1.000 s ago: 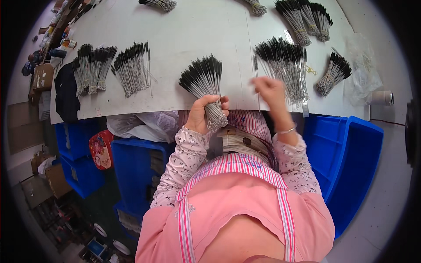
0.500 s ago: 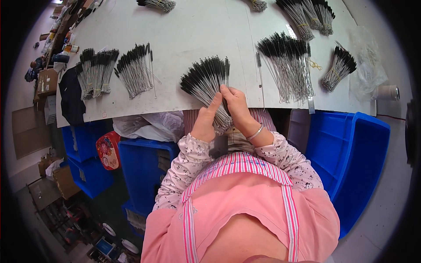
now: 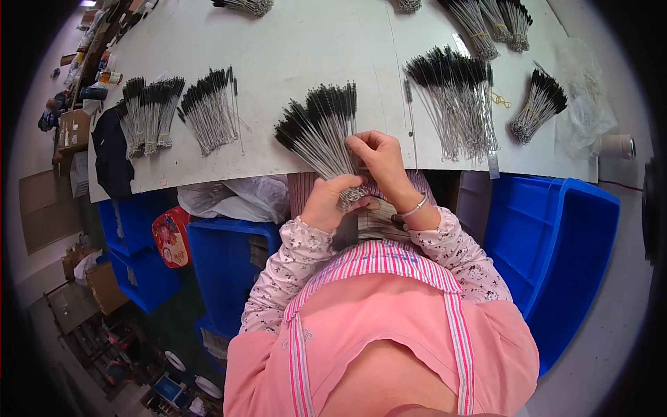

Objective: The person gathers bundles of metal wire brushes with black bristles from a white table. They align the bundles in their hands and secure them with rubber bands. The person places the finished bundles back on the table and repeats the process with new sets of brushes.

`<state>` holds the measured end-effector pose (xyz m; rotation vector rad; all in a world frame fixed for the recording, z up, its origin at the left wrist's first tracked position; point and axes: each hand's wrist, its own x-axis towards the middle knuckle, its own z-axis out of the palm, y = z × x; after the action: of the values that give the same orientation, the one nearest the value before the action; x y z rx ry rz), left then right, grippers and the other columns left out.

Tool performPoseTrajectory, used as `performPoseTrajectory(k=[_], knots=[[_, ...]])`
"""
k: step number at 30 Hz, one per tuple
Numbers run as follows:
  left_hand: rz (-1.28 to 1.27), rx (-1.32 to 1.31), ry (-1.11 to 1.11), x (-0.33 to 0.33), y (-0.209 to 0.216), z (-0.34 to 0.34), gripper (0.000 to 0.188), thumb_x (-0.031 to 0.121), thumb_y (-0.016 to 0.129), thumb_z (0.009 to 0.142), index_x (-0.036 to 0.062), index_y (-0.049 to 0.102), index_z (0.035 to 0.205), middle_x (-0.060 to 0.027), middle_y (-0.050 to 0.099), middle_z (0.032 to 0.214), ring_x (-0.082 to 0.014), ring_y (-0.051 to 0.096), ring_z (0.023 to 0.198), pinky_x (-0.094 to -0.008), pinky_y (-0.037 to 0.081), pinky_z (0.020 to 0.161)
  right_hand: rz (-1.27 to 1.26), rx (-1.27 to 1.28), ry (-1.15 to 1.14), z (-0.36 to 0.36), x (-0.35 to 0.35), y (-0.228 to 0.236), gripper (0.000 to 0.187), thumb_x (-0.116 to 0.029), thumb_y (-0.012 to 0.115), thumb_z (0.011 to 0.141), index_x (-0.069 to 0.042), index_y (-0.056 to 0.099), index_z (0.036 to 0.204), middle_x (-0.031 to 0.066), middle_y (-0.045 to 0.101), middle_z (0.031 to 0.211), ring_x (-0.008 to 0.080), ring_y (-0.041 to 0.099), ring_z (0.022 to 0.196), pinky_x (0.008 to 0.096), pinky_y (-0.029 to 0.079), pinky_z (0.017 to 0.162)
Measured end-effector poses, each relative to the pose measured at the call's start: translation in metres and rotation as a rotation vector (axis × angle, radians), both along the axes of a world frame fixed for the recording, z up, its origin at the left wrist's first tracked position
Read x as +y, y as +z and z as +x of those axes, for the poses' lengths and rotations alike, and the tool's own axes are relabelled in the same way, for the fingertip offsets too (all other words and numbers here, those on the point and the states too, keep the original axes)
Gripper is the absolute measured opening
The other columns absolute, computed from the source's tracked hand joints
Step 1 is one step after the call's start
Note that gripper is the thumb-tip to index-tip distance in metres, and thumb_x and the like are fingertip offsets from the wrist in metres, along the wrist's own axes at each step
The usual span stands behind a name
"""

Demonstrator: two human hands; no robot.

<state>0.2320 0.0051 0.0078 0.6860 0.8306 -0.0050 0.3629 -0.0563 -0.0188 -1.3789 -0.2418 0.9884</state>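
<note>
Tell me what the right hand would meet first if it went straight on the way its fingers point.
Most likely the bundle of black-tipped wire brushes in the left hand: the right hand points leftward at the bundle's right edge and seems to touch it, though depth is unclear here.

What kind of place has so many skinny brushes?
It looks like a workshop or factory: many bunches of black-tipped brushes lie on a big white table, with blue bins by its near edge.
</note>
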Motion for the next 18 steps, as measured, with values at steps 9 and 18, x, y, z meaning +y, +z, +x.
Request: performPoseTrajectory(k=[9,18], knots=[[0.051,-0.114,0.073,0.015,0.012,0.023,0.025,-0.001,0.056,0.08,0.0008,0.059,0.105,-0.0112,0.063,0.099,-0.0237,0.063,0.09,-0.0443,0.055,0.084,-0.023,-0.033,-0.011,0.026,0.018,-0.001,0.02,-0.018,0.06,0.09,0.0,0.061,0.082,-0.0018,0.053,0.059,0.0039,0.046,0.044,0.0203,0.035,0.037],[0.019,0.127,0.217,0.007,0.0,0.038,0.012,0.011,0.067,0.08,0.0042,0.066,0.089,-0.0048,0.066,0.078,-0.0153,0.062,0.07,-0.0324,0.052,0.06,-0.112,-0.128,-0.037,0.024,0.013,-0.025,0.019,-0.014,0.062,0.085,0.004,0.062,0.088,0.0067,0.063,0.069,0.0094,0.058,0.057,0.0245,0.048,0.048]])
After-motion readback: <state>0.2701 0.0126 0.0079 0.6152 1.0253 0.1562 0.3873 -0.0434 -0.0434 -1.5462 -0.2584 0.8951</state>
